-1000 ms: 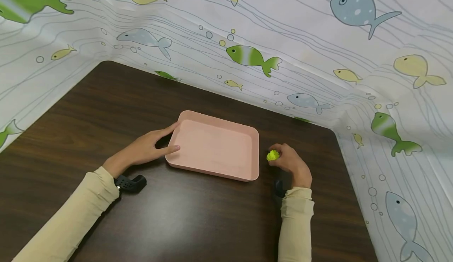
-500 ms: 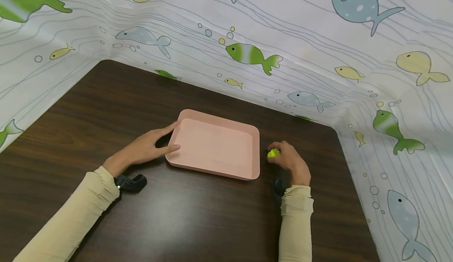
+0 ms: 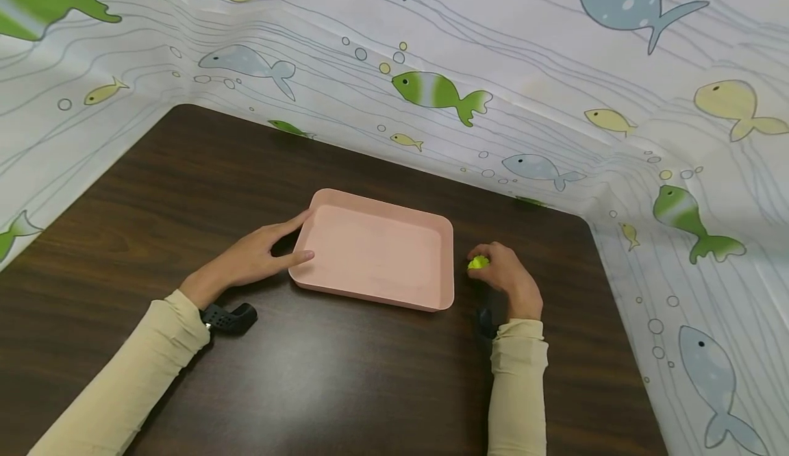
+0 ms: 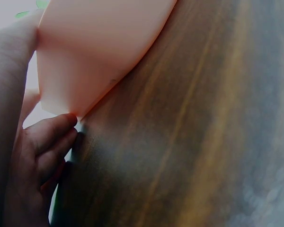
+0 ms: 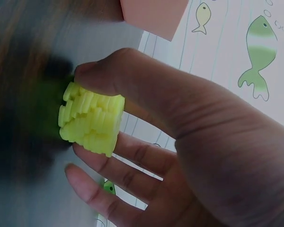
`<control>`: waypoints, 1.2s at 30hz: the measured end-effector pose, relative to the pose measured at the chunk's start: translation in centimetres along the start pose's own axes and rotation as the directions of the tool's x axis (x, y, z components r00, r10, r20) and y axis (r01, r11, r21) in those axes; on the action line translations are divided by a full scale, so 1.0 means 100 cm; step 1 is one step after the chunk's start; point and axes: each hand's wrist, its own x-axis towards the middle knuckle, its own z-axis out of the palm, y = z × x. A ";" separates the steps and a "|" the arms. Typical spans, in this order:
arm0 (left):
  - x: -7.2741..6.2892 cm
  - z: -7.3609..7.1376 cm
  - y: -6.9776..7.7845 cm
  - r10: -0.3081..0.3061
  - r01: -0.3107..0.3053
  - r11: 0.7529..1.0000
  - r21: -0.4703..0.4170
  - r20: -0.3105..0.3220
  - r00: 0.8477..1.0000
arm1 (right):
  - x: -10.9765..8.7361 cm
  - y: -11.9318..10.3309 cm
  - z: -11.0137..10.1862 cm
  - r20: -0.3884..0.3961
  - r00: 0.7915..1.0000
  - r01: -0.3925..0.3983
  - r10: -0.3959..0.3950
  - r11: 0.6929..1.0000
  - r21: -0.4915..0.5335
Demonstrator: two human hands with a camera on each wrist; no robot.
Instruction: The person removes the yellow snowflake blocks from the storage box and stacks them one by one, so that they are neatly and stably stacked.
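Note:
A shallow pink rectangular tray point(image 3: 376, 254) lies on the dark wooden table. My left hand point(image 3: 253, 257) grips its left side, thumb over the rim and fingers along the outside. In the left wrist view, fingertips point(image 4: 66, 122) touch the tray's outer wall point(image 4: 85, 61). Right of the tray, my right hand point(image 3: 504, 274) pinches a small bright yellow-green ridged piece point(image 3: 478, 262). The right wrist view shows this piece point(image 5: 92, 118) between thumb and fingers, close over the table, its stepped ridges showing and one side flat. The fingers hide part of it.
The dark table point(image 3: 357, 381) has rounded far corners. White sheeting point(image 3: 345, 18) printed with fish stands behind it and along both sides. A black wrist strap point(image 3: 228, 319) sits on the left wrist.
My right hand has shifted slightly away from me with the yellow-green piece, which now shows less between the fingers. My left hand keeps its grip on the tray. The head view tilts slightly.

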 end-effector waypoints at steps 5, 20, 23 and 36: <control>0.000 0.000 0.000 -0.008 0.008 1.000 0.007 0.000 1.000 | 0.000 -0.001 -0.001 0.005 1.000 -0.019 0.018 1.000 0.009; 0.001 0.000 0.001 -0.014 0.014 1.000 0.010 0.005 1.000 | 0.001 0.000 -0.002 0.000 1.000 -0.010 0.010 1.000 0.007; 0.002 0.000 0.002 -0.019 0.018 1.000 0.016 0.005 1.000 | 0.001 0.001 -0.002 -0.008 1.000 0.001 -0.001 1.000 0.004; 0.001 0.000 0.003 -0.024 0.024 0.999 0.024 0.008 1.000 | 0.001 0.000 -0.001 0.022 0.998 -0.067 0.067 0.998 0.021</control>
